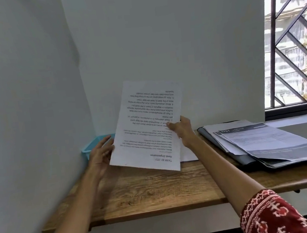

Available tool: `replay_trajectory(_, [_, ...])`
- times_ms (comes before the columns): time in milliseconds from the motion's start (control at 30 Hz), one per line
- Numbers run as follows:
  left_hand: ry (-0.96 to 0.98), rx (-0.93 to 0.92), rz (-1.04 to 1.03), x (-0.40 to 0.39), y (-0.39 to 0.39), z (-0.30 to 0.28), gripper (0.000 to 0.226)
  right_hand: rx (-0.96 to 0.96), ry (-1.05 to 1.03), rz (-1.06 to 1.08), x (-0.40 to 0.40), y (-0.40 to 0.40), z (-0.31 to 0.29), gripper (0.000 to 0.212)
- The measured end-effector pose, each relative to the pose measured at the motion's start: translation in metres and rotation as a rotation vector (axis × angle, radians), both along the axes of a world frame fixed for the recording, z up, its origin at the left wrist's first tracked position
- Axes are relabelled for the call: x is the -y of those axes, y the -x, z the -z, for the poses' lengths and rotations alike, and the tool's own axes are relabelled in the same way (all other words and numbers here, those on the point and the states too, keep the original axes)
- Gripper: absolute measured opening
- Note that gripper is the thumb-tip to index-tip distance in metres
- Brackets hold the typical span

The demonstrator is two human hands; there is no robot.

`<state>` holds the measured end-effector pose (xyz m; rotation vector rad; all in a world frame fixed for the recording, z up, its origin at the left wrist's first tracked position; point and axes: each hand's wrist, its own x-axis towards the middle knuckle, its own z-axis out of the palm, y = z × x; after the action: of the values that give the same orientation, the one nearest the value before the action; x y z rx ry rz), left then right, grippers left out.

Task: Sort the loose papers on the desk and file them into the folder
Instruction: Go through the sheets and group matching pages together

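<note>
A printed white sheet is held up above the wooden desk, its text upside down to me. My right hand pinches its right edge, thumb on the front. My left hand is at the sheet's left edge with fingers spread and relaxed; whether they touch the paper is unclear. A dark grey folder lies at the desk's right, with several printed papers stacked on it. Another white sheet lies flat on the desk behind the held one, mostly hidden.
A light blue plastic basket sits in the back left corner against the wall. White walls close the desk at left and back. A barred window with a sill is at the right.
</note>
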<state>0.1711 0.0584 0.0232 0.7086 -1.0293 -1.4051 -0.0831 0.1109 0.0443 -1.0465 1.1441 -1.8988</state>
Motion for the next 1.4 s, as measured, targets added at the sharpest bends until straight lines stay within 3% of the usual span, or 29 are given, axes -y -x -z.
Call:
replay_trajectory(133, [0.170,0.299,0.033,-0.001,-0.002,-0.026,0.029,-0.265,0.080,-0.048,-0.007,-0.013,-0.003,0.026])
replay_trajectory(233, [0.240,0.265,0.019,0.003,0.002,-0.038,0.021,-0.370,0.092,-0.125,-0.005,-0.026,-0.001,0.024])
replay_trajectory(467, [0.348,0.259,-0.113,0.000,-0.004,-0.042,0.013,-0.279,0.092,-0.174,0.001,-0.039,-0.008,0.019])
replay_trajectory(633, [0.231,0.220,-0.125,-0.004,-0.004,0.011,0.032,-0.319,-0.001,-0.164,0.003,-0.048,0.033,0.022])
replay_trajectory(900, [0.236,0.282,-0.169,-0.002,-0.001,0.002,0.025,-0.223,0.004,-0.159,0.009,-0.053,0.028,0.026])
replay_trajectory(1033, [0.122,0.252,-0.120,-0.003,-0.001,0.043,0.029,-0.175,-0.091,-0.175,0.012,-0.057,0.068,0.023])
replay_trajectory(1200, [0.091,0.301,-0.125,0.001,-0.004,0.044,0.031,-0.249,-0.071,-0.164,0.016,-0.052,0.062,0.029])
replay_trajectory(1333, [0.048,0.384,-0.111,0.012,-0.012,0.037,0.031,0.004,-0.015,-0.184,0.016,-0.051,0.046,0.026])
replay_trajectory(1400, [0.013,0.318,-0.061,0.009,-0.006,0.039,0.024,0.153,-0.029,-0.132,0.019,-0.054,0.044,0.028])
